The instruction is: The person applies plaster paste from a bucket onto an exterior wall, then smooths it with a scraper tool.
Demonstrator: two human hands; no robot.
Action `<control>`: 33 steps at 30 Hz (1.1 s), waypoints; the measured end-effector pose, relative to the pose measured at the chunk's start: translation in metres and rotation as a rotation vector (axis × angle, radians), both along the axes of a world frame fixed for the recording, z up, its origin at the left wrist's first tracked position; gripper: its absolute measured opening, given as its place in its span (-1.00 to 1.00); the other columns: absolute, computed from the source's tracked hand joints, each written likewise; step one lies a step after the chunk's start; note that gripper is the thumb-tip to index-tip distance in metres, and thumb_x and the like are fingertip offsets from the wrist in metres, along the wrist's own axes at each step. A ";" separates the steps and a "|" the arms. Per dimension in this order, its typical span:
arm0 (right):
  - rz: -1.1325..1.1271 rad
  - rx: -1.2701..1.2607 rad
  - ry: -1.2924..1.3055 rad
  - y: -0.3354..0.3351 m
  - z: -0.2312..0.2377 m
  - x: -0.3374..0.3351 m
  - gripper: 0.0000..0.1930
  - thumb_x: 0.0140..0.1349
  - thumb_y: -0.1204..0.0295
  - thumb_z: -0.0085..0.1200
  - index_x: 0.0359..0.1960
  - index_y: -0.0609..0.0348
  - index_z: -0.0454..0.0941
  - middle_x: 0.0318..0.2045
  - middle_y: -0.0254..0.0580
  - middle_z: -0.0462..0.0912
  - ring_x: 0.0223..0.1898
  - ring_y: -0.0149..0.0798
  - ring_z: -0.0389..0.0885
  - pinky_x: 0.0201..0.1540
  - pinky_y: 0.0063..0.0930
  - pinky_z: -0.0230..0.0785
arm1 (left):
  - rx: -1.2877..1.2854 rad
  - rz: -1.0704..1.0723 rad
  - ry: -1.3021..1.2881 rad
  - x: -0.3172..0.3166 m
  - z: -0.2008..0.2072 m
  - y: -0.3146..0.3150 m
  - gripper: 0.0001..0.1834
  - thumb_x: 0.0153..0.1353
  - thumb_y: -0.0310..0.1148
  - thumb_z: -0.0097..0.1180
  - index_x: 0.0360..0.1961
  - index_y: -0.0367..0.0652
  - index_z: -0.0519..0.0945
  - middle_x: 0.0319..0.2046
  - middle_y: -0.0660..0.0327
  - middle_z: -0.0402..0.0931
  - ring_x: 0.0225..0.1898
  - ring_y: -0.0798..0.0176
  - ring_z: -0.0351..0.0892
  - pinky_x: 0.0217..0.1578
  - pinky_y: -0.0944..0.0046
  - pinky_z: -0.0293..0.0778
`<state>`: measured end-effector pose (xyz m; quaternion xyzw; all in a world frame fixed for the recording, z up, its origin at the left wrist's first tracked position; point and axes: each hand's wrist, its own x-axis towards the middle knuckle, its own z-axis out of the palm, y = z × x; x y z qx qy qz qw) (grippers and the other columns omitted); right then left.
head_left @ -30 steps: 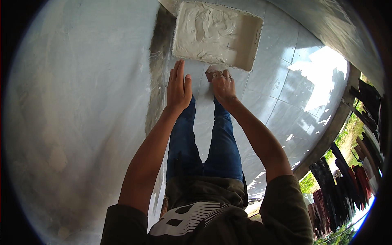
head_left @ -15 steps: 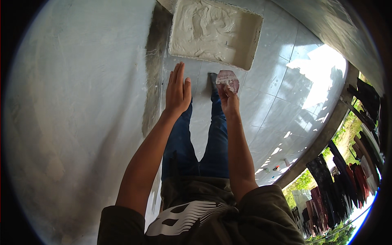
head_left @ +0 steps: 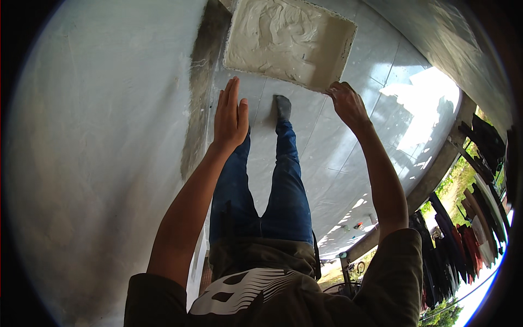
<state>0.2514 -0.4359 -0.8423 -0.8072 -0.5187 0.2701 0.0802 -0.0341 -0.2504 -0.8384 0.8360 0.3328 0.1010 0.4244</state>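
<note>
A rectangular tray lies at the far middle, with smeared off-white paste over most of it except its right side. My right hand is closed at the tray's near right corner, holding the flat pinkish scraper. Only a thin edge of the scraper shows; my fingers hide the rest. My left hand is empty, palm turned inward, with its fingers straight and thumb apart. It hovers just short of the tray's near left corner, beside the grey wall.
A darker rough strip runs along the wall's edge. Grey floor tiles stretch to the right, with a bright sunlit patch. Clothes hang at the far right. My foot stands near the tray.
My right hand has swung right and outward to the tray's corner, turning the scraper from face-on to nearly edge-on. My left hand has shifted slightly left, still open.
</note>
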 end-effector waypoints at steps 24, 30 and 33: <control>0.113 0.114 0.000 0.053 -0.036 -0.041 -0.87 0.27 0.56 -0.06 -0.32 0.29 0.57 -0.21 0.05 0.62 -0.09 0.12 0.62 0.01 -0.07 0.53 | -0.006 0.042 0.015 -0.003 0.000 0.002 -0.42 0.53 -0.27 -0.27 0.45 -0.38 0.16 0.42 -0.20 0.21 0.48 -0.23 0.14 0.46 -0.22 0.01; -0.187 0.014 -0.059 0.059 0.002 -0.010 -0.87 0.22 0.51 0.04 -0.29 0.31 0.59 -0.24 0.15 0.68 -0.16 0.21 0.70 -0.06 0.00 0.58 | -0.009 0.040 0.015 -0.005 -0.001 0.007 -0.42 0.53 -0.27 -0.26 0.45 -0.39 0.16 0.42 -0.21 0.21 0.48 -0.23 0.15 0.45 -0.22 0.02; -0.456 0.017 0.157 0.081 0.006 0.003 -0.77 0.21 0.49 0.11 -0.16 0.40 0.62 -0.21 0.20 0.72 -0.18 0.11 0.74 -0.08 -0.11 0.59 | -0.019 0.039 0.007 0.004 -0.003 0.011 -0.42 0.53 -0.27 -0.25 0.45 -0.39 0.16 0.42 -0.22 0.21 0.48 -0.25 0.15 0.45 -0.22 0.03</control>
